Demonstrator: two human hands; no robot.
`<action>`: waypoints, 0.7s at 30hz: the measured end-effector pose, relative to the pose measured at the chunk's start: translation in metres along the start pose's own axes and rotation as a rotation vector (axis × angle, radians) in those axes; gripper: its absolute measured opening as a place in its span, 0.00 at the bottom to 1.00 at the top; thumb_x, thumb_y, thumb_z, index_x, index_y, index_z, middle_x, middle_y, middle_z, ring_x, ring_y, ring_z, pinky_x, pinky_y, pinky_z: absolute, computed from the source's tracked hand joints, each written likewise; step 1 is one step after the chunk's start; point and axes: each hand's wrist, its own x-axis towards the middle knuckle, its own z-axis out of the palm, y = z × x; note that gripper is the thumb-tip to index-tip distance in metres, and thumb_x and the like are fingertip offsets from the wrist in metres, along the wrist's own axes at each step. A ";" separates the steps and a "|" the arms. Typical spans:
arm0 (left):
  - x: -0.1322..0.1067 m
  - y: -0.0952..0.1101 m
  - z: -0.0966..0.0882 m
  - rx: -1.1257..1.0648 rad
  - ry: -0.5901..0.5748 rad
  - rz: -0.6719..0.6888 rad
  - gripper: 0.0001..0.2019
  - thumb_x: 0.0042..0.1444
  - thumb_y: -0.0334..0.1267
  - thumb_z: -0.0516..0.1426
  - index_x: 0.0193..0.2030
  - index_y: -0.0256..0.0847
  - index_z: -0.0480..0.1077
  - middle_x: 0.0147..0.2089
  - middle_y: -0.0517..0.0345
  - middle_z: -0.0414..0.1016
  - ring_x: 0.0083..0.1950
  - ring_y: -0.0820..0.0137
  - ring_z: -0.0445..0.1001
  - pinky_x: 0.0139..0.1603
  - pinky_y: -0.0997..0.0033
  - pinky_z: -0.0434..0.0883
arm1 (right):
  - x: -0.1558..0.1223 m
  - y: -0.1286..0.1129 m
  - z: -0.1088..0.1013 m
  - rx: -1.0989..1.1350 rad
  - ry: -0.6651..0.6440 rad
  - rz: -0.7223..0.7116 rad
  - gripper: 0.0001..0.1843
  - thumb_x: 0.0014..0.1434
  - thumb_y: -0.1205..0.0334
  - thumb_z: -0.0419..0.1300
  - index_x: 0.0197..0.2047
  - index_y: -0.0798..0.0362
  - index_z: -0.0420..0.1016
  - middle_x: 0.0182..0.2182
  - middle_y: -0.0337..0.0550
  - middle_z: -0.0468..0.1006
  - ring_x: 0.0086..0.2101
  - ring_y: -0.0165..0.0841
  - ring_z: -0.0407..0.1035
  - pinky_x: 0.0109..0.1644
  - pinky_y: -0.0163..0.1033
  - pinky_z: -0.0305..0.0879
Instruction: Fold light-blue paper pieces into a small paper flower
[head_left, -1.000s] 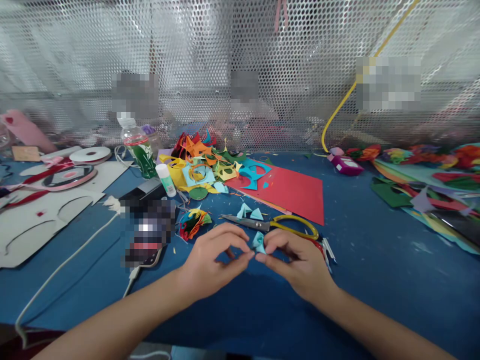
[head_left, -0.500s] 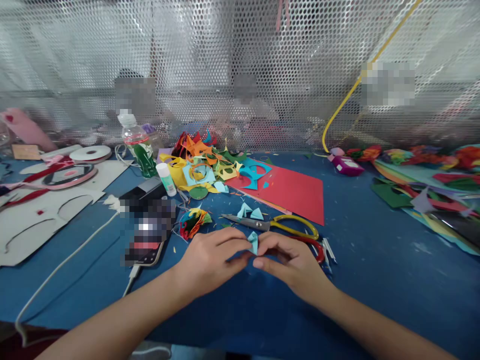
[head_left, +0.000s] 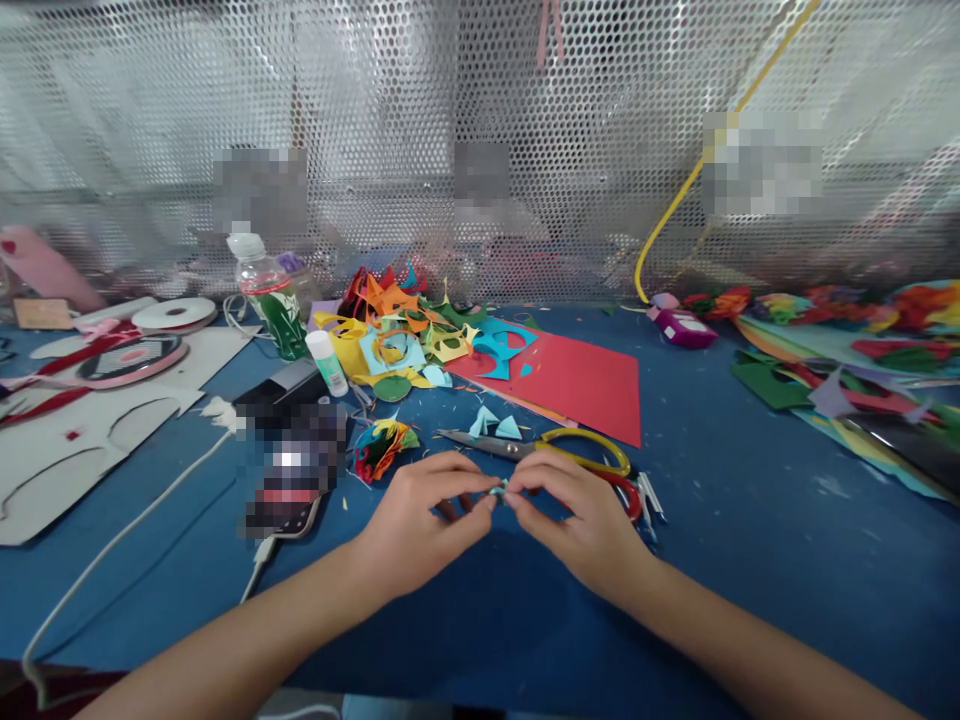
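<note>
Between the fingertips of both hands is a small folded piece of light blue paper [head_left: 498, 491], mostly covered by the fingers. My left hand [head_left: 420, 515] pinches its left side, and my right hand [head_left: 581, 510] pinches its right side. Just beyond them lie scissors [head_left: 517, 447] with one yellow and one red handle; my right hand partly hides the handles. Folded light blue paper pieces [head_left: 495, 424] rest against the blades. Left of these sits a bundle of multicoloured folded paper [head_left: 381, 448].
A phone [head_left: 296, 475] with a white cable, a glue stick [head_left: 327, 364] and a green-labelled bottle [head_left: 271, 305] stand or lie at left. Cut paper scraps [head_left: 397, 320] pile beside red sheets [head_left: 592, 385]. A purple box [head_left: 684, 328] sits by the perforated metal wall [head_left: 420, 100].
The light blue paper, which stood up between the fingers, is now lower and flatter, pinched by both hands. My right thumb and fingers have closed in on it. The camera view has shifted slightly.
</note>
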 end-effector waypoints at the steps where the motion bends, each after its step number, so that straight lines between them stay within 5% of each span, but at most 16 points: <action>1: 0.000 0.000 0.000 0.009 0.002 0.007 0.08 0.53 0.32 0.55 0.36 0.37 0.75 0.34 0.53 0.72 0.27 0.77 0.69 0.24 0.80 0.69 | 0.000 0.000 0.000 -0.007 -0.007 -0.014 0.05 0.55 0.68 0.55 0.29 0.51 0.70 0.28 0.39 0.72 0.29 0.30 0.68 0.33 0.35 0.66; 14: 0.002 -0.007 0.001 0.036 0.049 0.031 0.05 0.51 0.32 0.58 0.32 0.38 0.76 0.29 0.55 0.74 0.26 0.76 0.70 0.22 0.80 0.65 | -0.001 0.003 0.001 -0.122 -0.036 -0.106 0.05 0.56 0.68 0.55 0.31 0.51 0.70 0.28 0.40 0.74 0.31 0.32 0.68 0.35 0.38 0.65; 21: 0.002 -0.005 0.000 0.007 -0.024 -0.050 0.02 0.47 0.32 0.62 0.27 0.38 0.73 0.27 0.59 0.74 0.26 0.76 0.70 0.21 0.82 0.64 | -0.001 0.003 -0.002 -0.188 -0.098 -0.238 0.07 0.60 0.64 0.53 0.33 0.51 0.71 0.30 0.42 0.75 0.32 0.32 0.68 0.36 0.38 0.63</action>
